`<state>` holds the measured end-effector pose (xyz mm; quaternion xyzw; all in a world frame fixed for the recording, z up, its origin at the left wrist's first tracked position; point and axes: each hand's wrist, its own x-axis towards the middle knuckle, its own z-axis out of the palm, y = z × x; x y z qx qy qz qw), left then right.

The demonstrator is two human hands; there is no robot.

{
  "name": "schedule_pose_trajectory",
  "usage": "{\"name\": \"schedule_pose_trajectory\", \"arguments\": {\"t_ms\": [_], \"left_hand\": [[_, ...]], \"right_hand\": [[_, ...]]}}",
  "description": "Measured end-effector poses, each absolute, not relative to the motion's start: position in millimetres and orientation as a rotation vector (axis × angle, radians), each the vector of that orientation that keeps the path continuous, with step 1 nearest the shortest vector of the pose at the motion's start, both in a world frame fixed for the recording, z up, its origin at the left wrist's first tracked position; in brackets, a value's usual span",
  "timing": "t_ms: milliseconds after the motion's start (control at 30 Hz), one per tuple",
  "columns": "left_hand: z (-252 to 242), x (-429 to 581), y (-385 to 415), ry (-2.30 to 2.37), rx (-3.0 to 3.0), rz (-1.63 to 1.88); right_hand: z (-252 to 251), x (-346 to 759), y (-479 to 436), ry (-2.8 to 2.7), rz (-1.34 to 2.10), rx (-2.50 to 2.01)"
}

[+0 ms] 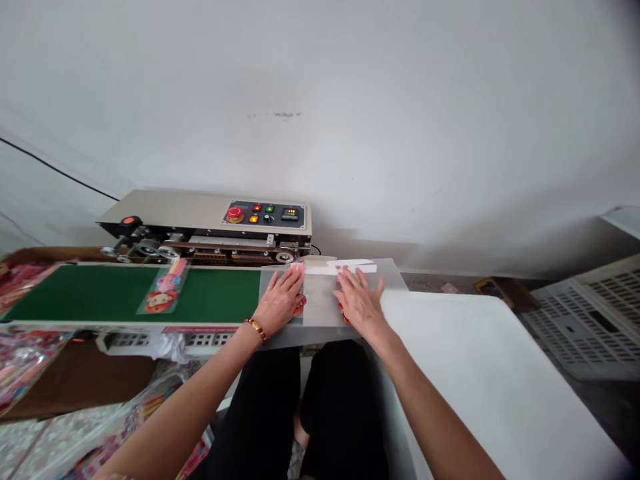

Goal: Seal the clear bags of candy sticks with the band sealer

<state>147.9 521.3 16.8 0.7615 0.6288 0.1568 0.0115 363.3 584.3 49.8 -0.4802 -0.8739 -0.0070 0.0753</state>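
Note:
My left hand (278,301) lies flat, fingers spread, over a small packet (301,305) with a red figure, at the right end of the green belt. My right hand (358,300) rests with spread fingers on a second packet (343,313), mostly hidden beneath it. Both packets are on a translucent sheet (320,310). White strips (369,269) lie beyond my fingertips. Farther left on the green belt (110,293) is a clear packet with a red-haired figure (161,301), touched by neither hand.
Behind the belt stands a machine (175,208) with lit buttons and a red knob. A white table (465,347) extends right, with a plastic crate (585,320) beyond. Boxes and bags of colourful packets (30,367) are at left.

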Motion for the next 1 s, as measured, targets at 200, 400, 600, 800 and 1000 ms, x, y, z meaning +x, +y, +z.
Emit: {"name": "schedule_pose_trajectory", "arguments": {"t_ms": [200, 400, 600, 800, 1000], "left_hand": [[7.6, 99.3, 506.7, 2.035, 2.320, 0.489], [8.7, 33.3, 481.2, 2.208, 2.353, 0.514], [16.8, 104.0, 496.4, 2.134, 2.418, 0.652], [15.3, 174.7, 520.5, 1.963, 2.384, 0.595], [14.3, 127.5, 514.3, 1.986, 2.354, 0.514]], "right_hand": [[34.4, 382.9, 583.5, -2.611, -0.054, -1.451], [36.1, 335.8, 573.7, -2.617, 0.092, -1.335], [38.8, 299.5, 568.9, -2.551, 0.144, -1.290], [49.6, 355.3, 564.5, -2.556, 0.141, -1.401], [30.0, 487.6, 519.7, -2.308, -0.043, -1.513]]}}
